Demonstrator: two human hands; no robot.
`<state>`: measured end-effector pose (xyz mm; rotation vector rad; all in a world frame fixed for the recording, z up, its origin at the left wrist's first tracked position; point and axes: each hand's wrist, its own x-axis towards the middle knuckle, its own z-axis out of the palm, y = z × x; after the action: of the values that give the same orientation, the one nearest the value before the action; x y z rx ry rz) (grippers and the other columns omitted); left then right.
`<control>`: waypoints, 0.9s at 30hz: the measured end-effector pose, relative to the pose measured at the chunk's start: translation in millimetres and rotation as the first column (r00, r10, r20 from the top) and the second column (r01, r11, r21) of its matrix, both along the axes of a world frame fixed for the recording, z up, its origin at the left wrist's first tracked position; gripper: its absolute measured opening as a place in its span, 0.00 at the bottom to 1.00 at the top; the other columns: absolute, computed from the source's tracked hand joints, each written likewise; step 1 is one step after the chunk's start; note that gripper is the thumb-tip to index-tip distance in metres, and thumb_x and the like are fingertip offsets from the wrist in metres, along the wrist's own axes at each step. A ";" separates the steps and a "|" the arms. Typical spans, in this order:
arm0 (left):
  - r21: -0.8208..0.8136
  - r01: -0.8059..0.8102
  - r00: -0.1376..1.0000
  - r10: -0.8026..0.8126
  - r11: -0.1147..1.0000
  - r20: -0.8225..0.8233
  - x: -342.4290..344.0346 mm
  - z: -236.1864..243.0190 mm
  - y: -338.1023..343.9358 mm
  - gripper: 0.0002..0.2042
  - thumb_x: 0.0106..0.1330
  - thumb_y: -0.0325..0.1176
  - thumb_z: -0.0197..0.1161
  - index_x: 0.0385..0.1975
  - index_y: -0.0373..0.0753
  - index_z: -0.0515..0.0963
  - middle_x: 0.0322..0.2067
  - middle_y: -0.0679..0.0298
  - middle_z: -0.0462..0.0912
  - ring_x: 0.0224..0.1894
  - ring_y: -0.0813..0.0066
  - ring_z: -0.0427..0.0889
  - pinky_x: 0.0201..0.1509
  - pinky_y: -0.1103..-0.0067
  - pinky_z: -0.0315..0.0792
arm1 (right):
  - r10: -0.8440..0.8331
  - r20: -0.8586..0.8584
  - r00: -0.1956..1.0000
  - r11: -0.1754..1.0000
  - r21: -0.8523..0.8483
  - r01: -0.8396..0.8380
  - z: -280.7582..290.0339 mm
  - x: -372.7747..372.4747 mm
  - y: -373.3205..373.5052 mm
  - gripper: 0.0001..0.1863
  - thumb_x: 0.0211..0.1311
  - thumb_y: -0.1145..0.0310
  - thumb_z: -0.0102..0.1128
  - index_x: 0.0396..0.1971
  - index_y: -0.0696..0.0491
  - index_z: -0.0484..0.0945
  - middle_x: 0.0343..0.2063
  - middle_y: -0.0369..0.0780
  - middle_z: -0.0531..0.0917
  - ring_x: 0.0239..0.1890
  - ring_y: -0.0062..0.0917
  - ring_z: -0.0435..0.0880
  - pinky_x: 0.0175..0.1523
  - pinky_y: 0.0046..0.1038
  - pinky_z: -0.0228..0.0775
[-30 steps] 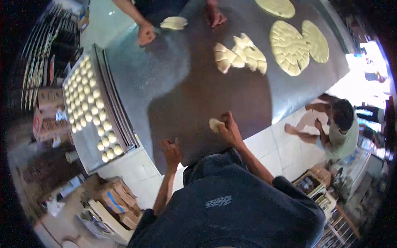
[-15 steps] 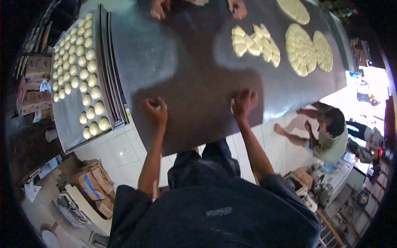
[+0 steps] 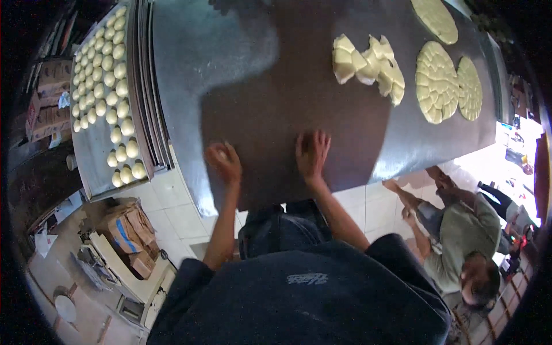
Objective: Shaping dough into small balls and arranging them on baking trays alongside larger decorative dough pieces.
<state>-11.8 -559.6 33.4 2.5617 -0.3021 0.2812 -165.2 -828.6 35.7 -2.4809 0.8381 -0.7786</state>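
My left hand (image 3: 225, 163) is curled low over the dark metal worktable (image 3: 259, 106), its fingers cupped round a small pale lump that looks like a piece of dough (image 3: 222, 154). To its right, my right hand (image 3: 313, 154) has its fingers stretched out and apart over the table top; anything under its palm is hidden. Farther up and to the right lie cut dough chunks (image 3: 368, 62), joined in an uneven strip. Beyond them are flat dough rounds scored into small pieces, one large round (image 3: 436, 80) beside a smaller round (image 3: 470, 89).
At the left, a tray (image 3: 95, 175) holds rows of dough balls (image 3: 99, 91), next to a stack of tray edges (image 3: 150, 92). Another dough round (image 3: 437, 20) lies at the far right. Cardboard boxes (image 3: 132, 233) stand lower left. A person (image 3: 463, 241) sits right of the table.
Both hands have come closer together, my right hand moving left and its fingers spreading out. My view has shifted; the hands at the far table edge are out of sight. The seated person has leaned.
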 end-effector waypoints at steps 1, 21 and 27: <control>-0.019 0.185 0.981 -0.183 0.983 0.061 -5.4 7.7 -1.7 0.11 0.71 0.36 0.62 0.35 0.37 0.69 0.32 0.56 0.72 0.34 0.60 0.73 0.41 0.62 0.67 | 0.053 -0.022 0.998 0.997 0.061 -0.051 8.3 -1.2 5.0 0.19 0.60 0.70 0.67 0.51 0.52 0.78 0.50 0.48 0.80 0.51 0.46 0.76 0.57 0.51 0.66; -0.387 0.100 0.993 -0.069 0.917 0.094 35.4 34.9 19.9 0.09 0.60 0.27 0.66 0.33 0.37 0.71 0.31 0.55 0.73 0.35 0.54 0.75 0.43 0.63 0.70 | -0.248 0.047 0.968 0.967 0.073 0.244 -10.1 -8.4 -32.4 0.11 0.64 0.67 0.63 0.43 0.56 0.78 0.40 0.48 0.80 0.48 0.45 0.77 0.60 0.50 0.65; -0.227 0.307 0.952 -0.300 0.924 0.065 6.6 5.9 42.9 0.09 0.61 0.34 0.66 0.32 0.39 0.72 0.31 0.53 0.75 0.38 0.51 0.76 0.45 0.61 0.71 | -0.079 -0.194 0.978 0.959 -0.284 0.021 -18.0 -31.2 -7.3 0.16 0.66 0.61 0.63 0.47 0.55 0.78 0.44 0.47 0.82 0.53 0.44 0.76 0.61 0.48 0.65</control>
<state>-5.2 -516.7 39.2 2.2392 -0.6319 0.2223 -196.3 -835.9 17.7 -2.8402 0.9192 -0.7109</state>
